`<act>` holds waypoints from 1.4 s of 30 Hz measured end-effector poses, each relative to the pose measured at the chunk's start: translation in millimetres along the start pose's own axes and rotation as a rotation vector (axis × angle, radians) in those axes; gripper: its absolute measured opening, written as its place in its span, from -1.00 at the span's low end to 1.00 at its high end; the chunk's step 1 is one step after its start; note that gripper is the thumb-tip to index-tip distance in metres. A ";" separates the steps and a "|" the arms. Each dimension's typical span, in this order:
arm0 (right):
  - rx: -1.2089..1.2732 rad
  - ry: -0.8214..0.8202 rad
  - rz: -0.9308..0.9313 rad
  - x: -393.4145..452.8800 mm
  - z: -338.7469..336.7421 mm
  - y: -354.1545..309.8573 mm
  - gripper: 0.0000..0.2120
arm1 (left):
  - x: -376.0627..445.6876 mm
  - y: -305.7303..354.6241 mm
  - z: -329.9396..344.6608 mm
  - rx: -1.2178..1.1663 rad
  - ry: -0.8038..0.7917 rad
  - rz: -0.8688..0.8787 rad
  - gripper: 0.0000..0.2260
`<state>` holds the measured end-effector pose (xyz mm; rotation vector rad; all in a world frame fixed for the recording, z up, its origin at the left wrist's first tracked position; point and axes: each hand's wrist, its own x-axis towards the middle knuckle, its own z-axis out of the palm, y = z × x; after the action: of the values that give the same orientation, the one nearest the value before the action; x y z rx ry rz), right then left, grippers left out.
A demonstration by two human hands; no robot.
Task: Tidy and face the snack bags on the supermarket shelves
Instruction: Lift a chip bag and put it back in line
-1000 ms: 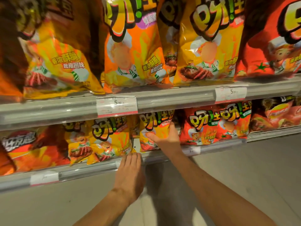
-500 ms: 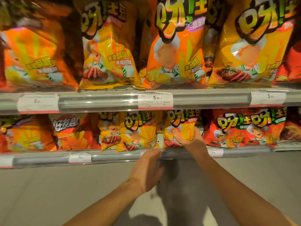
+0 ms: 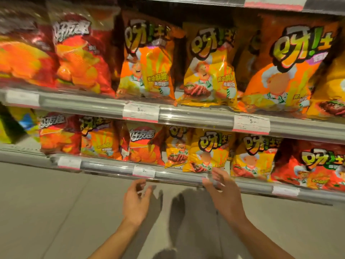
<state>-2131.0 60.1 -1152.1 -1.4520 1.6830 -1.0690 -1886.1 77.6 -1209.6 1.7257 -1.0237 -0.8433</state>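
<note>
1. Head view: I see two shelves of snack bags. The upper shelf [image 3: 186,116] carries two red chip bags [image 3: 80,58] at the left, then orange and yellow chef-print bags; I count four of these fronts fully in view, the nearest centre being the yellow steak-print bag [image 3: 211,71].
2. The lower shelf [image 3: 115,168] holds, from the left, a red bag, an orange chef bag, a red chip bag [image 3: 145,144], three yellow chef bags [image 3: 209,150], then a red chef bag [image 3: 313,165] at the right. All stand upright, fronts outward.
3. My left hand [image 3: 135,201] hangs below the lower rail, fingers loosely curled, grasping nothing.
4. My right hand [image 3: 224,193] is just in front of the rail under the middle yellow bag, fingers spread and released; blur hides whether the fingertips touch the rail.
5. I count three price tags [image 3: 141,111] on the upper rail and three on the lower.
</note>
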 end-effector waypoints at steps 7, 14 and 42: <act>-0.039 -0.081 -0.017 -0.4 91.5 -46.4 -0.51 | 28.7 -21.5 -107.6 0.009 0.123 -0.023 -0.78; 0.060 -0.120 0.027 19.3 152.8 -65.2 -0.32 | 62.8 -14.7 -166.0 0.008 0.198 -0.024 -0.77; 0.114 -0.083 0.081 111.2 232.7 -53.5 -0.18 | 237.2 -3.4 -165.0 0.033 -0.086 -0.053 -0.34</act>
<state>-1920.5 -89.1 -1204.9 -1.3271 1.5830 -1.0299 -1642.9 -75.7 -1180.3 1.7646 -1.0580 -0.9463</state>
